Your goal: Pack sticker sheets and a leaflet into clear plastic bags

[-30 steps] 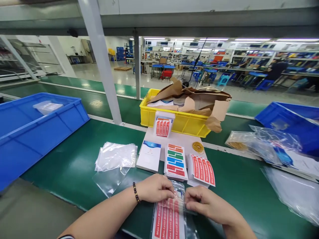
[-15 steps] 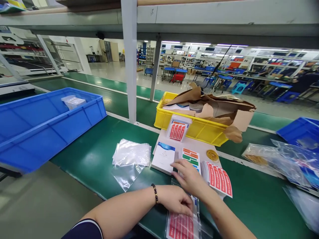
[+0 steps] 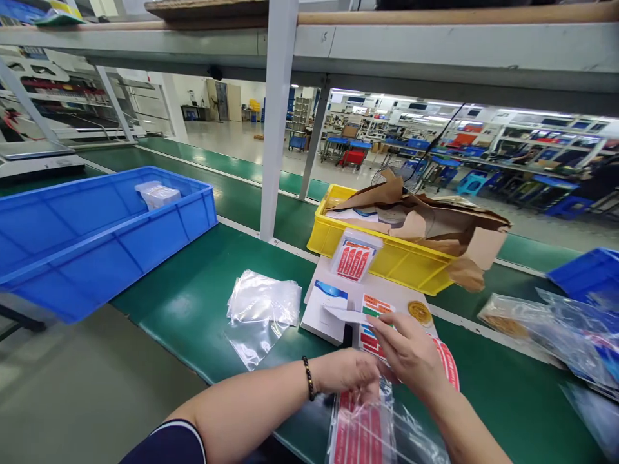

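My right hand [image 3: 411, 351] pinches a thin white booklet or card [image 3: 345, 315], tilted above a stack of printed white booklets [image 3: 325, 312] with a blue band. Below it, my left hand [image 3: 345, 374] has curled, slightly blurred fingers at the upper end of a clear plastic bag [image 3: 365, 428]; they appear closed on its film. Red-striped label sheets show through the bag. Beside the booklets is a stack of multicoloured label sheets [image 3: 371, 345], partly behind my right hand. More red label sheets [image 3: 447, 362] stick out behind that hand.
Flat clear bags [image 3: 264, 309] lie to the left on the green bench, near a long blue bin [image 3: 120, 248]. A yellow crate [image 3: 387, 258] with brown paper stands behind a filled bag [image 3: 355, 258] and rubber bands [image 3: 420, 312]. Bagged items [image 3: 512, 316] lie right; a white post [image 3: 278, 129] rises behind.
My right hand has lifted a thin white piece from near the booklet stack and moved right with it. My left hand stays over the bag, slightly higher. The view has shifted a little.
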Demonstrator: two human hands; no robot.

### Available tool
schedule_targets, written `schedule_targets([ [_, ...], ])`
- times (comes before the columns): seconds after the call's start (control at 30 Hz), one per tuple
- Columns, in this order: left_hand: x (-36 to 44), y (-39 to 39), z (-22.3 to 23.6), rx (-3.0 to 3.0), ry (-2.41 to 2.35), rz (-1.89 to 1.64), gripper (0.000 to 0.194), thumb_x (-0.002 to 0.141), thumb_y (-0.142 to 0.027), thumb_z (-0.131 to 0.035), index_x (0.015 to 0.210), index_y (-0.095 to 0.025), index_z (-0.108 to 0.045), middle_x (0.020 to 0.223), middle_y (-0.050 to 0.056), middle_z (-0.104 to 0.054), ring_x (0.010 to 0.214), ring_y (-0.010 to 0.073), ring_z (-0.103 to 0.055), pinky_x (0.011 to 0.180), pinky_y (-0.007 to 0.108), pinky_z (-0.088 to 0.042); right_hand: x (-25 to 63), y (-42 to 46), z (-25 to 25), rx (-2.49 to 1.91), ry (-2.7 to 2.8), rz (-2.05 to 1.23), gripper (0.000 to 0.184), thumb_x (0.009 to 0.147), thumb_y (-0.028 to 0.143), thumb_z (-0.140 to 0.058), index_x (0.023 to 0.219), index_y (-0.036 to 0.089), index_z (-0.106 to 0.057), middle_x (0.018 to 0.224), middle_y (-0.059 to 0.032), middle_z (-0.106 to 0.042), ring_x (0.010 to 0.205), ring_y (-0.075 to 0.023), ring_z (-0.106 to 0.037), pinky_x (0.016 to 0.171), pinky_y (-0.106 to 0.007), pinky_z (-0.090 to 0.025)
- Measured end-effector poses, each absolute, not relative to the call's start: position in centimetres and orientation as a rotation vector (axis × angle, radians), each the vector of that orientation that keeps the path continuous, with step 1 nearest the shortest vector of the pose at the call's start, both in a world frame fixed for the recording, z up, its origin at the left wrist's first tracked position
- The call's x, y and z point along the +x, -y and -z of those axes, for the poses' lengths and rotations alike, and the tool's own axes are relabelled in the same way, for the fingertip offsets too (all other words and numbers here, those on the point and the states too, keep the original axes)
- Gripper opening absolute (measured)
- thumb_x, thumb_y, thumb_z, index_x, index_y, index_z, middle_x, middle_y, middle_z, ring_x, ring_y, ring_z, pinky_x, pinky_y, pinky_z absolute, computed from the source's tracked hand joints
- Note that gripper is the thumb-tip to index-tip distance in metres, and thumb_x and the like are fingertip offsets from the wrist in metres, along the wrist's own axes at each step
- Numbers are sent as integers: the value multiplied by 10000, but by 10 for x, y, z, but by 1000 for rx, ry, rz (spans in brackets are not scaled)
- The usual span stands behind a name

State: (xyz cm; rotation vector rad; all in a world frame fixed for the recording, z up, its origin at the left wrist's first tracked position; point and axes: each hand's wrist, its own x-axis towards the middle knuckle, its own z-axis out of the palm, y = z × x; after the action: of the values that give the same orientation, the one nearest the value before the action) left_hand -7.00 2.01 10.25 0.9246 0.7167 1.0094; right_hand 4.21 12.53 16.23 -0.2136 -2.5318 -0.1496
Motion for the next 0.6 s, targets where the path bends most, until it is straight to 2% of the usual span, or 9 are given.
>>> schedule_targets([
  [0.07, -74, -22, -105, 753, -555, -1094, 836, 631, -763, -259, 1112, -120, -492, 529, 8, -549, 385, 104, -482, 425, 221, -350, 64, -122, -175, -178, 2549, 129, 247, 789, 140, -474, 1001, 182, -593, 836, -89, -571, 760, -184, -513, 646, -312, -406],
  [0.13, -77, -24, -105, 626, -424, -1131, 877, 650, -761, -152, 1142, -104, -462, 588, 52, -591, 449, 153, -543, 456, 258, -390, 85, -112, -185, -124, 2630, 48, 277, 776, 132, -490, 1028, 204, -581, 851, -84, -569, 762, -176, -524, 644, -303, -420],
  [0.17, -77, -25, -105, 573, -389, -1141, 820, 682, -724, -191, 1136, -99, -467, 638, 73, -613, 505, 174, -570, 489, 277, -410, 93, -107, -190, -102, 2682, -13, 282, 774, 136, -495, 1032, 212, -578, 850, -80, -569, 757, -170, -530, 637, -294, -428],
  [0.23, -74, -26, -102, 493, -385, -1167, 593, 727, -536, -398, 1103, -89, -499, 753, 99, -641, 624, 190, -598, 581, 298, -430, 108, -97, -197, -83, 2796, -172, 267, 769, 164, -508, 1021, 218, -580, 844, -75, -574, 748, -164, -544, 619, -275, -443],
  [0.27, -72, -27, -100, 461, -411, -1188, 493, 704, -405, -491, 1078, -84, -522, 802, 104, -646, 671, 188, -601, 631, 300, -430, 114, -96, -199, -88, 2831, -269, 250, 770, 180, -508, 1006, 215, -585, 844, -74, -579, 750, -165, -552, 617, -267, -450],
  [0.33, -66, -26, -97, 418, -494, -1213, 413, 611, -205, -578, 1000, -66, -574, 834, 107, -653, 706, 174, -599, 706, 297, -419, 122, -100, -199, -162, 2787, -432, 195, 784, 199, -484, 942, 205, -599, 840, -71, -594, 764, -167, -567, 638, -262, -461],
  [0.4, -62, -24, -96, 408, -552, -1166, 370, 564, -158, -613, 918, -50, -614, 819, 114, -659, 696, 165, -599, 738, 299, -415, 122, -116, -194, -365, 2624, -473, 165, 803, 207, -452, 865, 203, -605, 834, -61, -611, 774, -169, -576, 670, -265, -463],
  [0.47, -60, -21, -97, 428, -577, -1091, 329, 560, -181, -648, 862, -52, -634, 797, 113, -664, 681, 156, -601, 745, 296, -419, 114, -140, -183, -661, 2474, -400, 152, 803, 252, -460, 831, 204, -602, 846, -53, -618, 792, -177, -578, 691, -277, -458],
  [0.6, -62, -18, -101, 481, -604, -1011, 289, 533, -218, -705, 779, -74, -652, 752, 91, -669, 635, 139, -602, 705, 275, -430, 84, -185, -156, -969, 2611, -364, 228, 778, 304, -467, 932, 191, -591, 959, -59, -601, 901, -194, -556, 772, -306, -431],
])
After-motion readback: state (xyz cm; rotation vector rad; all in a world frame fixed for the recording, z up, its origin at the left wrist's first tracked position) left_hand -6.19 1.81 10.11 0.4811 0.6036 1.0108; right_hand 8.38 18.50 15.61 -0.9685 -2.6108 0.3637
